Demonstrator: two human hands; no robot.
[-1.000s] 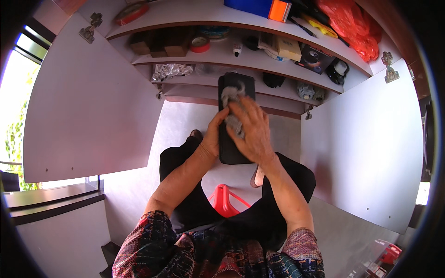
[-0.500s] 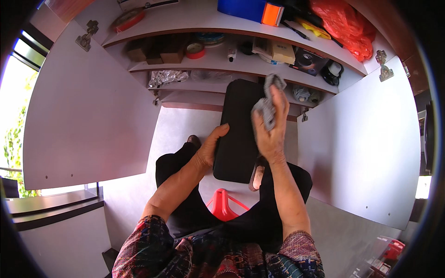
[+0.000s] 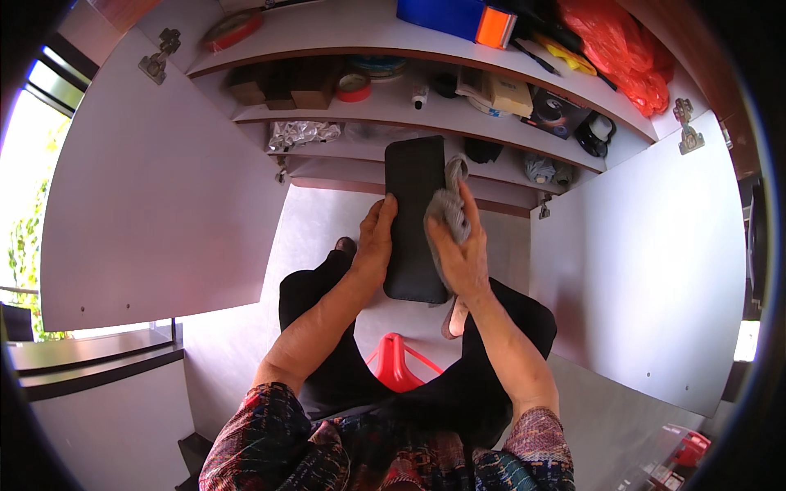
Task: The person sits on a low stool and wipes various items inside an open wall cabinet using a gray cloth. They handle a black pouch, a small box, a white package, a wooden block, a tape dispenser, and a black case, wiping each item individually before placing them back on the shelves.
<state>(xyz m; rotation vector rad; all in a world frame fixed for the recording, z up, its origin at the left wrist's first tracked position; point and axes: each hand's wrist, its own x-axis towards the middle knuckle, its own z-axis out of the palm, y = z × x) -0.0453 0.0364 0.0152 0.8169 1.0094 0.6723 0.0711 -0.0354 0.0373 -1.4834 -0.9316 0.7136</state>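
Note:
A black, flat, oblong case (image 3: 414,221) with rounded corners is held up between my knees, in front of the cabinet. My left hand (image 3: 377,237) grips its left long edge, thumb on the near face and the fingers partly hidden. On the opposite edge, my right hand (image 3: 464,258) is closed on a crumpled grey cloth (image 3: 449,209), which lies against the case's right side. Part of the cloth sticks up past my fingertips.
Ahead is a cabinet with shelves (image 3: 327,49) and white doors swung out at left (image 3: 155,196) and right (image 3: 639,262). The shelves hold a red tape roll (image 3: 354,87), brown boxes (image 3: 311,87), a blue box (image 3: 438,16) and a red plastic bag (image 3: 622,53). A red stool (image 3: 395,364) shows between my legs.
The case has turned so its face looks narrower, and shifted slightly left. My right hand with the cloth has moved down and left along its right edge. My left hand sits a little higher.

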